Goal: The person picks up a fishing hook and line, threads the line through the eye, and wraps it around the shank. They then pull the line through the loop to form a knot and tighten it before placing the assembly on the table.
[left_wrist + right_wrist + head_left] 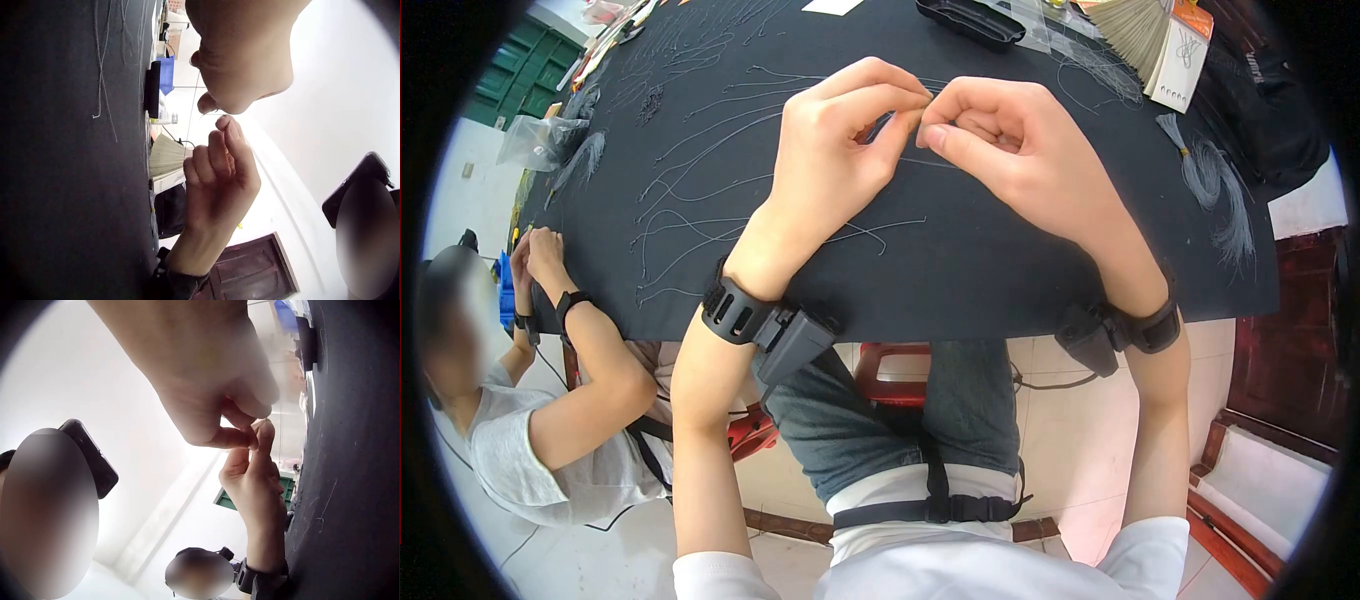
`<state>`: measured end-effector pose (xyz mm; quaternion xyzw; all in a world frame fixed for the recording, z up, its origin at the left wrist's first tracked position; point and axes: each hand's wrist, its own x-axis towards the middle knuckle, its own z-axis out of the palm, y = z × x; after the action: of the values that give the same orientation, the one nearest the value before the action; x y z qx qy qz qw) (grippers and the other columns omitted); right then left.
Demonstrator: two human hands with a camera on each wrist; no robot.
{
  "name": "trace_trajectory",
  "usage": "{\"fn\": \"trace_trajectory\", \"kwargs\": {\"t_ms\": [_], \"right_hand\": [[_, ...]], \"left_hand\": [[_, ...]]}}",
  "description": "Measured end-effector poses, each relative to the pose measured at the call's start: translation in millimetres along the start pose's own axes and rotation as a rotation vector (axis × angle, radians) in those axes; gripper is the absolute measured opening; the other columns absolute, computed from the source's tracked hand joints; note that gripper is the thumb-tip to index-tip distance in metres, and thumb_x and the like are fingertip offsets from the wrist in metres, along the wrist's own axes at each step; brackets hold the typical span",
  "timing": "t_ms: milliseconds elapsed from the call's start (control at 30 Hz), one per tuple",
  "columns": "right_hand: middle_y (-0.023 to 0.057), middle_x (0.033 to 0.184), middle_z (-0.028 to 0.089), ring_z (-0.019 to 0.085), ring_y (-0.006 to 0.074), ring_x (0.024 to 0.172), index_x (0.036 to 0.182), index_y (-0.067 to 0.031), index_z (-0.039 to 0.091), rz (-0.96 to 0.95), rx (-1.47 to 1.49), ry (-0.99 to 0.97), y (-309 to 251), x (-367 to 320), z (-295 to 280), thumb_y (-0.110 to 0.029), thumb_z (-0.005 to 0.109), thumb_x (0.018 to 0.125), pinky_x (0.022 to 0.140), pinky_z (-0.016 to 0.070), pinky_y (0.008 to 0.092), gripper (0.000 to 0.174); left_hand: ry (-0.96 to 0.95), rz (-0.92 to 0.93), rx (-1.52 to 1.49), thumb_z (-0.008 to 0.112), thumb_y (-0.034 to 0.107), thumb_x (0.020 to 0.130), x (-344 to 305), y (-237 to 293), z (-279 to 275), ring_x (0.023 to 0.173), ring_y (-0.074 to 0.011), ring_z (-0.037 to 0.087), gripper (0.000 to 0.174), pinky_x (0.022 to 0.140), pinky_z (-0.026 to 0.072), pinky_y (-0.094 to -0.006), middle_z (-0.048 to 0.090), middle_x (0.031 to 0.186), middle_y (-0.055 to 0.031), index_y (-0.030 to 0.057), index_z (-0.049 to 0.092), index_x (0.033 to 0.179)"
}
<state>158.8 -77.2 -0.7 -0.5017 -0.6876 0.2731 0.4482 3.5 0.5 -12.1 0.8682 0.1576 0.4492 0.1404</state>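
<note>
Above the black tabletop, the left hand (830, 150) and the right hand (1035, 150) meet at their fingertips. Each pinches with thumb and forefinger at a thin strand, most of it hidden by the fingers. In the left wrist view a short bit of the thin strand (211, 114) shows between the left hand (244, 62) and the right hand (219, 165). The right wrist view has the right hand (200, 375) over the left hand (256, 481), their tips touching. Grey cords (720, 135) with small knotted ends lie spread on the table beneath and left of the hands.
A black tray (970, 25), a fanned stack of cards (1135, 40) and a black bag (1260, 110) line the far right. Bundled cords (1200, 180) lie at right, a plastic bag (540, 143) at left. Another person (590, 380) sits at the left.
</note>
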Motion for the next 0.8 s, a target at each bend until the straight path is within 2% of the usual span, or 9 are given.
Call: {"fn": "trace_trajectory", "kwargs": {"t_ms": [33,133,167,267,367,467,567,667,800], "right_hand": [[0.0026,0.047,0.043,0.036,0.0070,0.043,0.076,0.0029,0.059,0.006,0.007,-0.013,0,0,-1,-0.014,0.056,0.080,0.042,0.0283,0.0258,0.017],[0.0013,0.047,0.045,0.039,0.0058,0.042,0.078,0.0019,0.061,0.020,-0.007,0.106,0,1,-3,-0.018,0.056,0.083,0.041,0.0286,0.0245,0.021],[0.0016,0.049,0.048,0.043,0.0054,0.043,0.082,0.0013,0.062,0.073,-0.046,0.119,-1,0,-5,-0.021,0.055,0.085,0.041,0.0300,0.0233,0.024],[0.0028,0.050,0.051,0.044,0.0060,0.044,0.084,0.0010,0.062,0.185,-0.063,0.147,-5,0,-4,-0.020,0.054,0.085,0.041,0.0309,0.0226,0.023],[0.0038,0.052,0.052,0.046,0.0068,0.045,0.084,0.0014,0.062,0.176,-0.093,0.179,-3,-1,-5,-0.018,0.053,0.085,0.043,0.0328,0.0225,0.021],[-0.0061,0.057,0.051,0.036,-0.0015,0.045,0.087,-0.0024,0.059,0.050,-0.126,0.266,6,0,-2,-0.020,0.055,0.088,0.041,0.0242,0.0150,0.018],[0.0053,0.054,0.054,0.048,0.0083,0.048,0.083,0.0019,0.062,-0.022,-0.092,0.282,7,1,-1,-0.015,0.053,0.084,0.045,0.0362,0.0233,0.019],[0.0057,0.055,0.055,0.049,0.0091,0.048,0.082,0.0023,0.062,0.097,-0.071,0.182,-3,-1,-3,-0.015,0.053,0.083,0.046,0.0367,0.0233,0.019],[0.0047,0.054,0.053,0.048,0.0078,0.048,0.082,0.0028,0.063,0.079,-0.084,0.164,0,-1,-2,-0.015,0.054,0.082,0.045,0.0357,0.0231,0.020]], "left_hand": [[-0.005,-0.012,-0.010,0.065,-0.001,0.071,0,0,0,0.053,-0.0119,0.055,0.005,0.045,0.0412,-0.0206,0.063,0.078,-0.0031,0.0012,0.065,0.076],[-0.004,-0.022,-0.016,0.065,0.000,0.072,0,0,0,0.050,-0.0106,0.052,0.004,0.043,0.0393,-0.0205,0.064,0.079,-0.0026,0.0016,0.065,0.076],[0.008,-0.026,-0.022,0.066,0.000,0.072,0,-1,1,0.049,-0.0100,0.051,0.004,0.043,0.0384,-0.0203,0.064,0.079,-0.0023,0.0017,0.066,0.076],[0.041,-0.036,-0.025,0.067,0.000,0.072,-1,-3,3,0.046,-0.0085,0.048,0.004,0.041,0.0362,-0.0198,0.064,0.078,-0.0016,0.0020,0.066,0.075],[0.062,-0.044,0.000,0.067,0.001,0.072,-1,-4,2,0.045,-0.0077,0.046,0.004,0.040,0.0351,-0.0194,0.064,0.078,-0.0013,0.0022,0.066,0.076],[0.063,-0.054,0.024,0.067,0.001,0.072,-1,-5,1,0.045,-0.0077,0.046,0.004,0.041,0.0353,-0.0194,0.064,0.078,-0.0013,0.0025,0.066,0.076],[0.044,-0.061,0.036,0.067,0.001,0.072,0,-1,0,0.048,-0.0086,0.049,0.004,0.042,0.0375,-0.0196,0.064,0.078,-0.0015,0.0024,0.066,0.076],[0.028,-0.031,0.039,0.067,0.001,0.072,1,0,-1,0.053,-0.0112,0.055,0.004,0.045,0.0416,-0.0203,0.064,0.078,-0.0022,0.0022,0.066,0.076],[-0.018,0.031,0.048,0.066,0.001,0.073,0,-1,-1,0.060,-0.0153,0.060,0.005,0.048,0.0460,-0.0220,0.063,0.079,-0.0035,0.0022,0.066,0.077]]}}
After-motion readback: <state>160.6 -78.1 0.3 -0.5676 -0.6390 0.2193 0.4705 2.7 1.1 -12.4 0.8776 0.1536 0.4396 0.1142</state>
